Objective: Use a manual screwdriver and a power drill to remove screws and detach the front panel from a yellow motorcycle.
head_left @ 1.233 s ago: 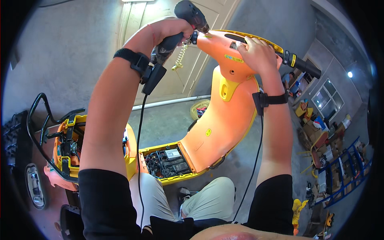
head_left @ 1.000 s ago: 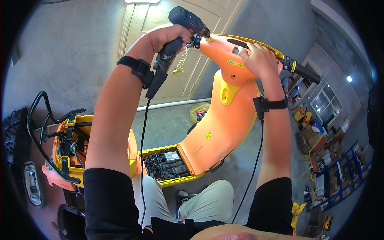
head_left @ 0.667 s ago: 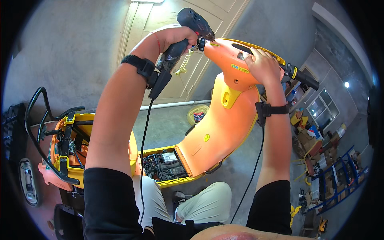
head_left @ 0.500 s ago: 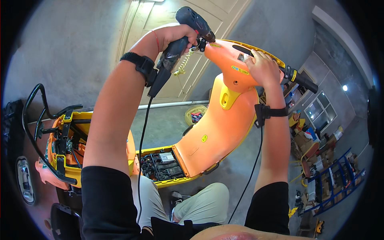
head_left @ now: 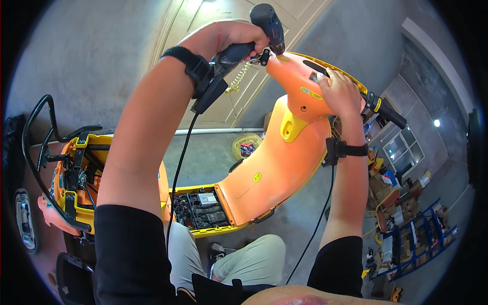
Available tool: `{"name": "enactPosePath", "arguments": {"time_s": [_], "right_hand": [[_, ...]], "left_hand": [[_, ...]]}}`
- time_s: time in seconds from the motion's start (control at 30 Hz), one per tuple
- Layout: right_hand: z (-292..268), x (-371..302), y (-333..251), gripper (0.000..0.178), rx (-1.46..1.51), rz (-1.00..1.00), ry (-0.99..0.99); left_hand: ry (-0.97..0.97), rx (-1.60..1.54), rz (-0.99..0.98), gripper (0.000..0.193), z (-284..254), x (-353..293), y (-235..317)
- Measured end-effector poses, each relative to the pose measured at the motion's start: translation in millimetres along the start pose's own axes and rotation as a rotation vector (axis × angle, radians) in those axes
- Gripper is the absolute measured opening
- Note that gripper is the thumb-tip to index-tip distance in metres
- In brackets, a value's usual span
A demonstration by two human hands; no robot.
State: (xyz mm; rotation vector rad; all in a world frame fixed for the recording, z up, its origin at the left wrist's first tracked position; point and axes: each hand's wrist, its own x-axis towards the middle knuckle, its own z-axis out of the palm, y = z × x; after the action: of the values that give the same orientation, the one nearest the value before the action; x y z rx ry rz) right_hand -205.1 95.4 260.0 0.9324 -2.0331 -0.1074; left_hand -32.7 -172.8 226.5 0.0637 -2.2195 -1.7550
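Observation:
My left hand [head_left: 251, 38] is closed around a dark cordless drill [head_left: 268, 21], whose front end points down at the left end of the orange handlebar cover [head_left: 295, 76]. Whether the bit touches a screw is hidden behind the drill's body. On the right of that cover lies my right hand [head_left: 341, 94], thumb on the near side and fingers curled over the top. The cover belongs to an orange and yellow electric scooter [head_left: 274, 173]. Just past my right hand sticks out the black right grip [head_left: 392, 114]. A pale coiled cord [head_left: 238, 79] hangs below the drill.
An uncovered bay [head_left: 201, 208] in the scooter's floor shows wiring and black modules. At left stands the rear frame with a black rail [head_left: 38, 157]. A yellowish bag [head_left: 246, 146] lies beyond the scooter. Boxes and a blue rack [head_left: 422, 236] fill the right side. Black cables hang from both wrist straps.
The drill has swung steeper, its front end now pointing more straight down, and my left hand has moved slightly right. My right hand stays on the cover. The whole view has shifted a little.

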Motion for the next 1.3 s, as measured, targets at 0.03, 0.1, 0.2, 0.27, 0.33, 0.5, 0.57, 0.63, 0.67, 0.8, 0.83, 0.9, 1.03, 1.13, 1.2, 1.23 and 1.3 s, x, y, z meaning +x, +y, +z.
{"name": "enactPosePath", "arguments": {"time_s": [0.03, 0.1, 0.2, 0.27, 0.33, 0.5, 0.57, 0.63, 0.67, 0.8, 0.83, 0.9, 1.03, 1.13, 1.2, 1.23, 1.3], "right_hand": [[-0.4, -0.5, -1.0, 0.06, 0.001, 0.005, -0.002], [1.0, -0.6, -0.8, 0.06, -0.003, 0.0, 0.011], [-0.9, -0.8, -3.2, 0.061, -0.003, 0.002, 0.018], [-1.5, -0.9, -5.8, 0.061, 0.002, 0.007, 0.011], [-1.5, -1.7, -5.4, 0.062, -0.01, 0.008, 0.013], [0.6, -0.9, -3.6, 0.062, 0.003, 0.0, 0.029], [0.3, -1.6, -0.9, 0.062, 0.007, 0.0, 0.028], [0.9, -1.3, 1.0, 0.062, -0.011, -0.002, 0.029], [1.8, -0.5, 1.6, 0.062, -0.012, 0.001, 0.034], [2.5, 0.2, -3.1, 0.061, 0.012, -0.011, 0.024], [1.7, -0.4, -2.9, 0.061, 0.006, -0.002, 0.025], [1.1, -1.0, -1.7, 0.061, -0.001, 0.008, 0.026], [-0.4, -0.7, -1.4, 0.061, 0.003, -0.007, 0.018], [0.4, -1.2, -2.4, 0.061, -0.009, -0.008, 0.021], [0.4, -1.3, -2.7, 0.061, -0.019, -0.006, 0.027], [-0.3, -1.4, -3.0, 0.062, -0.015, -0.003, 0.021], [-0.6, -1.8, -2.0, 0.062, -0.011, 0.001, 0.013]], "left_hand": [[0.028, 0.026, 0.039, 0.018, 2.4, -1.0, 2.0], [0.071, 0.068, 0.072, 0.014, 5.1, -0.5, 2.0], [0.102, 0.099, 0.077, 0.014, 3.0, 0.1, -3.8], [0.089, 0.079, 0.065, 0.013, 2.6, 2.6, -6.6], [0.071, 0.058, 0.057, 0.013, 5.2, 1.9, -3.9], [0.013, 0.069, 0.009, 0.017, -1.5, 3.5, -4.0], [0.007, 0.044, 0.011, 0.017, 0.3, 2.2, -4.8], [0.004, 0.022, 0.018, 0.017, -0.8, 1.6, -2.9], [0.004, 0.042, -0.004, 0.016, -1.0, 2.4, -2.8], [0.02, 0.06, -0.016, 0.015, -2.2, 6.7, -4.9], [0.019, 0.061, -0.017, 0.015, -1.1, 6.4, -3.6], [0.037, 0.085, -0.011, 0.015, 1.0, 6.5, -0.7], [0.047, 0.073, 0.003, 0.016, -2.1, 7.8, -5.5], [0.049, 0.046, -0.022, 0.017, -3.3, 10.0, -7.3], [0.034, 0.049, -0.038, 0.018, -3.9, 8.1, -7.1], [0.034, 0.05, -0.038, 0.018, -3.9, 8.2, -7.9], [0.071, 0.016, -0.016, 0.017, -0.7, 7.0, -8.2]]}}
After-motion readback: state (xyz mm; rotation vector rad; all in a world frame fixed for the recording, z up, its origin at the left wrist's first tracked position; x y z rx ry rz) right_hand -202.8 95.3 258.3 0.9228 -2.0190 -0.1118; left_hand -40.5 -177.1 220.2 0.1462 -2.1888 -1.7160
